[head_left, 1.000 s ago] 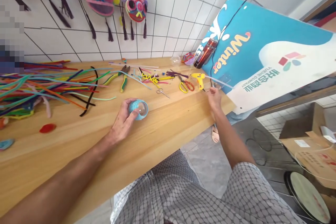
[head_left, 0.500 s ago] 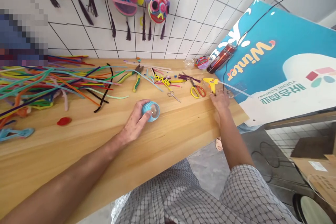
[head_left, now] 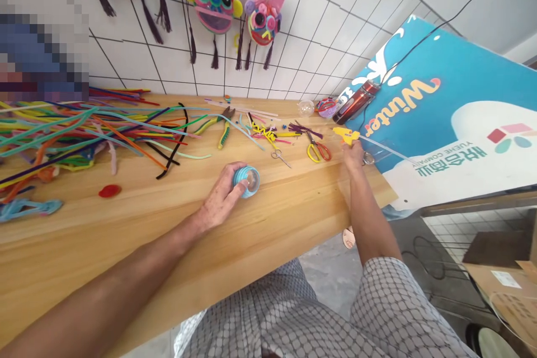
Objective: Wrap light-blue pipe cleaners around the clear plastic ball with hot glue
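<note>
My left hand (head_left: pixel 221 194) is closed around a small clear round cup wrapped in light blue pipe cleaner (head_left: pixel 250 183), its open side turned to the right. The thumb lies over its near rim. Farther right, my right hand (head_left: pixel 354 158) is wrapped round the handle of a yellow hot glue gun (head_left: pixel 345 135), with a long clear glue stick (head_left: pixel 388 149) coming out of its back. Red-and-yellow scissors (head_left: pixel 319 150) lie just left of that hand. Small metal scissors (head_left: pixel 280 157) and green-handled pliers (head_left: pixel 225 128) rest beyond my left hand.
Colourful pipe cleaners (head_left: pixel 84 128) are heaped on the table's left, near a red disc (head_left: pixel 109 191). A dark red cylinder (head_left: pixel 356 102) leans by the blue signboard (head_left: pixel 453 95). Decorated masks (head_left: pixel 216 0) hang on the tiled wall. A pixelated patch covers the far left.
My right hand has closed on the glue gun's handle and shifted it slightly. The left hand keeps hold of the blue-wrapped cup. The whole view has moved a little.
</note>
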Motion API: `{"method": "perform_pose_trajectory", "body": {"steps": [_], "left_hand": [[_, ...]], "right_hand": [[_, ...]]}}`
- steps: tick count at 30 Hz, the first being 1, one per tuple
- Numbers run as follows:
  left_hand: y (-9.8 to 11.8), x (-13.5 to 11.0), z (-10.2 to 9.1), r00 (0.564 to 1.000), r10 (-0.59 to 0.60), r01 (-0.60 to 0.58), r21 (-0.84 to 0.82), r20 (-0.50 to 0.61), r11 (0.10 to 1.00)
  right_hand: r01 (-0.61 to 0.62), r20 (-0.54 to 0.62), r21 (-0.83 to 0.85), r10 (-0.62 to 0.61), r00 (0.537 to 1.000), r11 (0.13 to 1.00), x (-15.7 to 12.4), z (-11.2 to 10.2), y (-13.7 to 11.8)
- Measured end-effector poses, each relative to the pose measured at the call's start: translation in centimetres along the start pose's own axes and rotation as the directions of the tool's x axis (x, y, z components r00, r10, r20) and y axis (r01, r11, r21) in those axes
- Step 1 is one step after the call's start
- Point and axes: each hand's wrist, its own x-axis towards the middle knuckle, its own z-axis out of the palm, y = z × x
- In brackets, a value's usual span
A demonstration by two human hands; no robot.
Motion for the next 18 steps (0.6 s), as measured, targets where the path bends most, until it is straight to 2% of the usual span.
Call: {"method": "perform_pose_trajectory", "body": {"steps": [4, 6, 8, 10, 13, 15, 18], "left_hand": [[0.0, -0.1, 0.2, 0.997, 0.061, -0.059, 0.049, -0.038, 0.997], [0.0, -0.2, 0.2, 0.995, 0.086, -0.082, 0.084, -0.044, 0.993], [0.0, -0.2, 0.2, 0.995, 0.09, -0.084, 0.11, -0.05, 0.99], [-0.1, -0.2, 0.1, 0.995, 0.077, -0.07, 0.113, -0.067, 0.991], [0.0, -0.2, 0.0, 0.995, 0.05, -0.042, 0.095, -0.087, 0.995], [0.1, -0.2, 0.0, 0.995, 0.038, -0.031, 0.083, -0.092, 0.996], [0.2, -0.3, 0.0, 0.995, 0.03, -0.024, 0.064, -0.093, 0.998]], "right_hand": [[-0.036, -0.007, 0.132, 0.037, 0.999, 0.991, -1.8, -1.2, -2.4], [0.013, 0.032, 0.303, -0.024, 0.999, 0.953, -3.7, -1.5, -4.8], [0.059, 0.089, 0.39, -0.102, 0.991, 0.919, -6.1, -1.6, -7.9], [0.054, 0.19, 0.407, -0.142, 0.972, 0.912, -8.7, -1.5, -11.0], [0.107, 0.25, 0.432, -0.234, 0.94, 0.895, -11.7, -0.7, -14.8], [0.159, 0.272, 0.458, -0.308, 0.912, 0.875, -13.1, -0.1, -16.3], [0.196, 0.332, 0.44, -0.362, 0.871, 0.876, -14.4, 0.8, -17.3]]}}
